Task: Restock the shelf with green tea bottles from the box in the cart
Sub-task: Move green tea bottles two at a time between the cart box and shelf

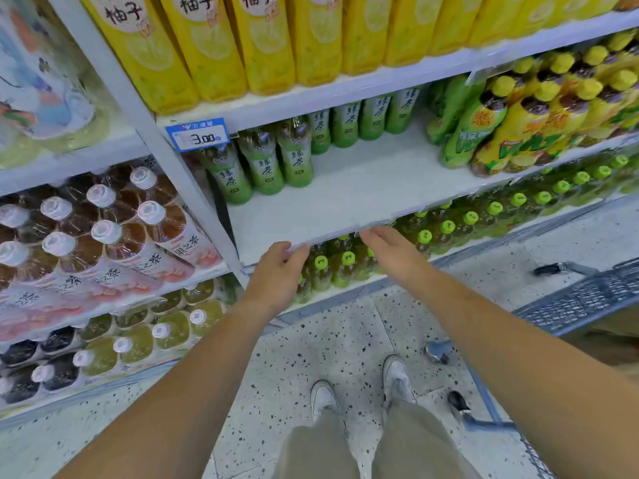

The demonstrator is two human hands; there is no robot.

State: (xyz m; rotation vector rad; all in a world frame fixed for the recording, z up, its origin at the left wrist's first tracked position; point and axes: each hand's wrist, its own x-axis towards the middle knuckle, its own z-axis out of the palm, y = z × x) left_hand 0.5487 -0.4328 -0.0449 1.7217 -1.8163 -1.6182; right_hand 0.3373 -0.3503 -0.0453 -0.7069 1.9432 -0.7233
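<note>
1. At front edge of mid shelf (363,191): left hand (276,276) and right hand (390,254) side by side, fingers loose, gripping nothing; contact w/ edge unclear.
2. Green tea bottles (262,164): upright at rear-left of same shelf, row cont. along back, well apart from both hands.
3. Cart (587,295): right of person, on floor, partly in view.
4. Price tag (197,134) above bottles reads 3.00.

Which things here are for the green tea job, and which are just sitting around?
For the job: green tea bottles; the half-bare white shelf they stand on; cart; left hand and right hand, both at the shelf's front edge.

Just there: yellow drink bottles above; blue price tag; brown tea packs; yellow-capped bottles; green-capped bottles below.
</note>
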